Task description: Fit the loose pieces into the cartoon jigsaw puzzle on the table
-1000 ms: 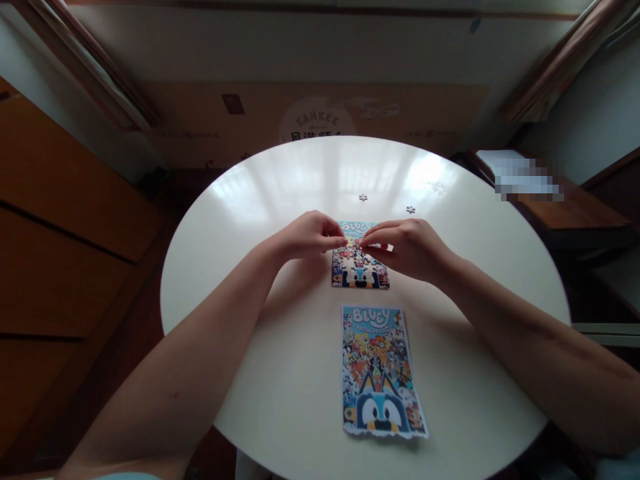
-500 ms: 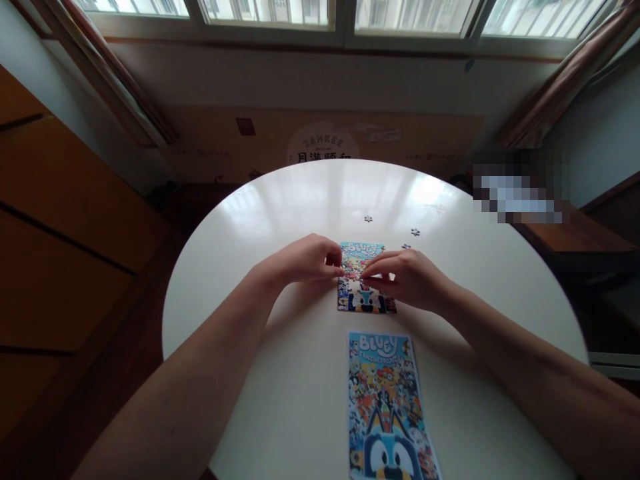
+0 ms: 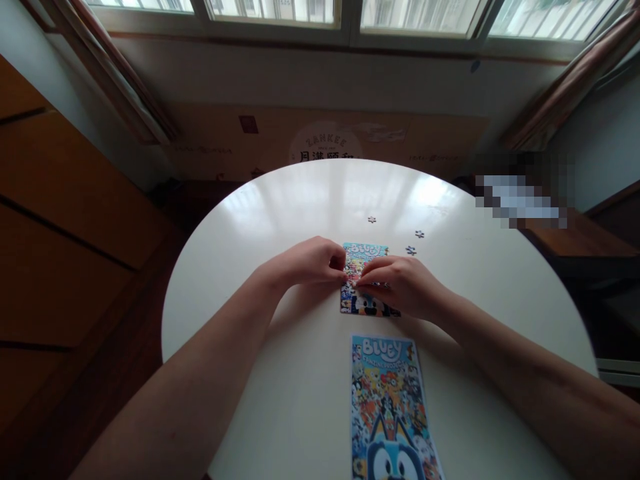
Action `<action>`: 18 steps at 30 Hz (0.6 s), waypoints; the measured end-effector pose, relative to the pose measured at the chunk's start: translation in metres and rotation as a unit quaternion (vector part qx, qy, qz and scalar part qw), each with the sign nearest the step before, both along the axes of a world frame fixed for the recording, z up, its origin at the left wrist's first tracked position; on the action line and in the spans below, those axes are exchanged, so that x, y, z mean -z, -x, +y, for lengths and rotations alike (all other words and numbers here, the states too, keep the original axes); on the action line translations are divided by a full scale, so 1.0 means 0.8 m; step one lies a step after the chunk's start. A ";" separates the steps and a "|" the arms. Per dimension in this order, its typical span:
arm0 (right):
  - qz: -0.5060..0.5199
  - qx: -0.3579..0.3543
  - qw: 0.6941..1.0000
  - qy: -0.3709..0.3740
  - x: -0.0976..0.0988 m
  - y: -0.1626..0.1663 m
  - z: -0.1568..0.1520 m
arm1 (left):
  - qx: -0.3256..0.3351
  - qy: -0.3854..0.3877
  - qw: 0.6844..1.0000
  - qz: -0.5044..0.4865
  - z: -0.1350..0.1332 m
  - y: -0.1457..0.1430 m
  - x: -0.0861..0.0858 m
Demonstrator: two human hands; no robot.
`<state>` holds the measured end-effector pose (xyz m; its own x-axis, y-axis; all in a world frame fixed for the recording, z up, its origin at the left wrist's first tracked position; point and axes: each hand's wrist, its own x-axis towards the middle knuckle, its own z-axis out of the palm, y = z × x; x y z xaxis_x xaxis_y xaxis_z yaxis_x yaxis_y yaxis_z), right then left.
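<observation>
A small colourful jigsaw puzzle (image 3: 365,253) lies flat near the middle of the round white table (image 3: 300,213). My left hand (image 3: 307,262) rests at its left edge, fingers curled, fingertips on the puzzle. My right hand (image 3: 400,285) covers its right half, thumb and forefinger pinched together over the middle of the picture; what they pinch is too small to make out. Closer to me lies the printed reference picture (image 3: 390,407) with a blue cartoon dog.
Three loose puzzle pieces lie beyond the puzzle: one (image 3: 371,219) at the back, one (image 3: 419,234) to the right, one (image 3: 411,251) beside my right hand. A window, curtains and a cardboard sheet (image 3: 320,143) stand behind the table. Wooden furniture flanks both sides.
The view tilted up, so the window came in and the reference picture slid toward the bottom edge. My right hand's pinch moved slightly down and left over the puzzle.
</observation>
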<state>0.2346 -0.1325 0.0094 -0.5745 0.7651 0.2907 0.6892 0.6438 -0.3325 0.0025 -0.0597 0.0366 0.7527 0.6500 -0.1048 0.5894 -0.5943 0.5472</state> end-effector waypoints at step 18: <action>0.036 0.023 0.991 0.129 -0.028 -0.022 0.000 | -0.048 -0.021 0.996 0.076 -0.012 -0.020 -0.009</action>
<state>0.2521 -0.1322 0.0319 -0.5214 0.8446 0.1212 0.6844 0.4988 -0.5318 0.0182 -0.0695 0.0435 0.6652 0.7237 -0.1840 0.7179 -0.5521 0.4240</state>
